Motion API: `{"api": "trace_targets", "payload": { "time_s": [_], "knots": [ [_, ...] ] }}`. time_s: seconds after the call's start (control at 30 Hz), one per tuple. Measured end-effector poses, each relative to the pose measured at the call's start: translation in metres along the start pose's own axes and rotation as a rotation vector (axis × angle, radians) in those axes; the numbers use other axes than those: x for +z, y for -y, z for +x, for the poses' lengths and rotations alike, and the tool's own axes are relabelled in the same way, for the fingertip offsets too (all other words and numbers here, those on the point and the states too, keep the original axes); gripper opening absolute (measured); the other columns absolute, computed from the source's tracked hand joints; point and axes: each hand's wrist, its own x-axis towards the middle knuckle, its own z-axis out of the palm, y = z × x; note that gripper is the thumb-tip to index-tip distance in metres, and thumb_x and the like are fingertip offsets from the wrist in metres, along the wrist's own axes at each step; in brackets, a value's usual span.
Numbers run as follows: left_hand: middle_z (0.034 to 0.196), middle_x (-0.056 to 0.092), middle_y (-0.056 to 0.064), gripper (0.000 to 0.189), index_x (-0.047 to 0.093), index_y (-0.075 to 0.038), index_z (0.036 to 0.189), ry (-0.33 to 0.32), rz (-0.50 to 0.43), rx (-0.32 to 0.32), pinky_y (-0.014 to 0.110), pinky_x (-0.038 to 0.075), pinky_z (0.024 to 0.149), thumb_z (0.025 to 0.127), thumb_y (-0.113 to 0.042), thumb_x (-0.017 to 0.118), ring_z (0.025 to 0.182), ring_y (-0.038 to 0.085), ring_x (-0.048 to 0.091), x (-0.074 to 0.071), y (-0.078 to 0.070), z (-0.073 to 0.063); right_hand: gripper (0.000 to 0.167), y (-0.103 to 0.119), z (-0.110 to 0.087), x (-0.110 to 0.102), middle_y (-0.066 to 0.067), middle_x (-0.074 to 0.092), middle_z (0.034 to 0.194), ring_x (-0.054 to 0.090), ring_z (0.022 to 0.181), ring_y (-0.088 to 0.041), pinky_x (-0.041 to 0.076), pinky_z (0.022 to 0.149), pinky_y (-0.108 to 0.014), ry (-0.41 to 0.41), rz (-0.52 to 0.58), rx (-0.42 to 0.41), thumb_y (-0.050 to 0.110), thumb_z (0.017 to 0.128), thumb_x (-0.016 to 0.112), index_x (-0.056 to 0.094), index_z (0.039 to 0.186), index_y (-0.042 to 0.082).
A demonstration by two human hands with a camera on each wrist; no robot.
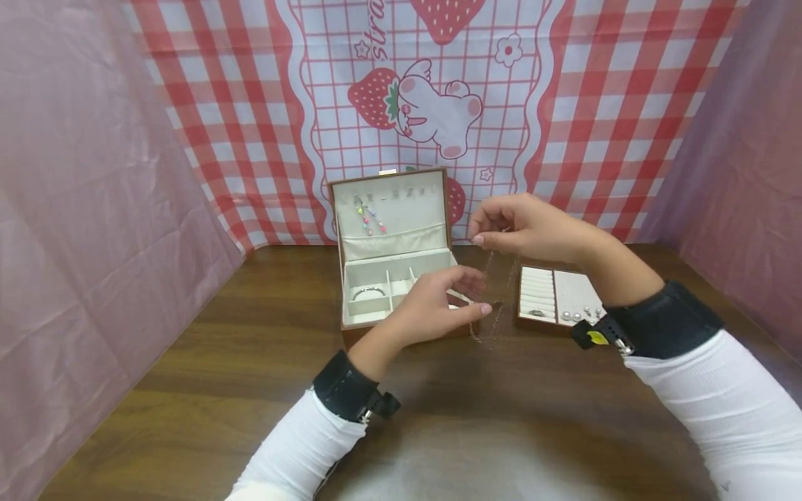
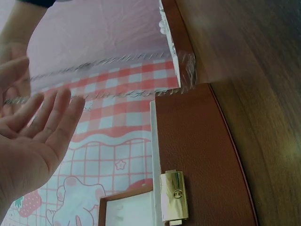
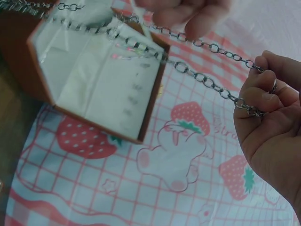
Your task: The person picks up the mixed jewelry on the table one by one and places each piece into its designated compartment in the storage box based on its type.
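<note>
Silver chain [image 3: 217, 88], suspended in the air from the right hand [image 1: 526, 223], its loop hanging near the gap between box and tray. The right hand's curled fingers grasp the upper end. The left hand [image 1: 438, 303], fingers loosely extended and grasping nothing, lies beside the chain; contact between them cannot be told. Beneath the left hand stands the open jewelry box [image 1: 351, 337], with a bracelet [image 1: 370, 290] in a left compartment and coloured strands [image 1: 363, 217] hanging inside the lid. To its right, the tray [image 1: 571, 285] carries a ring [image 1: 537, 313] among padded rolls and earrings [image 1: 567, 316]. Both containers rest on a wooden table [image 1: 207, 348] before a red-checked cloth [image 1: 219, 69].
</note>
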Motion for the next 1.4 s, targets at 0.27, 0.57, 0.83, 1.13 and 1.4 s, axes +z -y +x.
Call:
{"api": "trace_targets", "payload": {
  "time_s": [0.27, 0.57, 0.83, 1.13, 1.4],
  "knots": [
    [0.115, 0.063, 0.011, 0.047, 0.054, -0.001, 0.127, -0.168, -0.086, -0.091, 0.028, 0.054, 0.086, 0.086, -0.012, 0.074, 0.105, 0.024, 0.063, 0.0, 0.005, 0.004, 0.007, 0.014, 0.02, -0.007, -0.008, 0.061, 0.08, 0.051, 0.067, -0.017, 0.047, 0.06, -0.025, -0.006, -0.027, -0.088, 0.002, 0.093, 0.063, 0.061, 0.099, 0.0],
    [0.104, 0.07, 0.011, 0.021, 0.068, 0.0, 0.107, -0.03, -0.279, -0.109, 0.028, 0.054, 0.086, 0.09, -0.012, 0.07, 0.097, 0.012, 0.067, -0.003, 0.008, 0.0, 0.006, 0.025, 0.026, -0.019, -0.009, 0.064, 0.083, 0.049, 0.063, -0.018, 0.045, 0.056, -0.025, -0.084, -0.008, -0.031, 0.005, 0.094, 0.062, 0.063, 0.099, 0.0],
    [0.105, 0.066, 0.017, 0.034, 0.057, 0.004, 0.122, 0.008, -0.51, -0.127, 0.032, 0.053, 0.089, 0.09, -0.002, 0.067, 0.091, 0.013, 0.065, 0.0, -0.002, 0.0, 0.009, 0.022, 0.019, -0.024, -0.013, 0.058, 0.075, 0.047, 0.06, -0.018, 0.044, 0.053, -0.026, -0.106, 0.022, -0.006, 0.006, 0.094, 0.063, 0.062, 0.1, -0.001],
    [0.093, 0.07, 0.007, 0.018, 0.062, 0.011, 0.107, 0.06, -0.591, -0.063, 0.045, 0.053, 0.09, 0.091, 0.002, 0.064, 0.086, 0.014, 0.067, 0.005, -0.011, 0.001, 0.007, 0.011, 0.0, -0.028, -0.014, 0.06, 0.078, 0.048, 0.06, -0.016, 0.045, 0.053, -0.024, -0.17, 0.039, 0.007, 0.004, 0.094, 0.063, 0.062, 0.099, 0.0],
    [0.092, 0.069, 0.009, 0.015, 0.062, 0.012, 0.106, -0.033, -0.56, -0.008, 0.042, 0.055, 0.086, 0.094, 0.002, 0.059, 0.078, 0.018, 0.069, -0.024, -0.026, 0.0, 0.01, -0.017, -0.036, -0.021, -0.013, 0.056, 0.073, 0.051, 0.057, -0.02, 0.048, 0.047, -0.03, -0.166, 0.121, 0.099, 0.007, 0.094, 0.064, 0.061, 0.1, -0.001]
  ]
}}
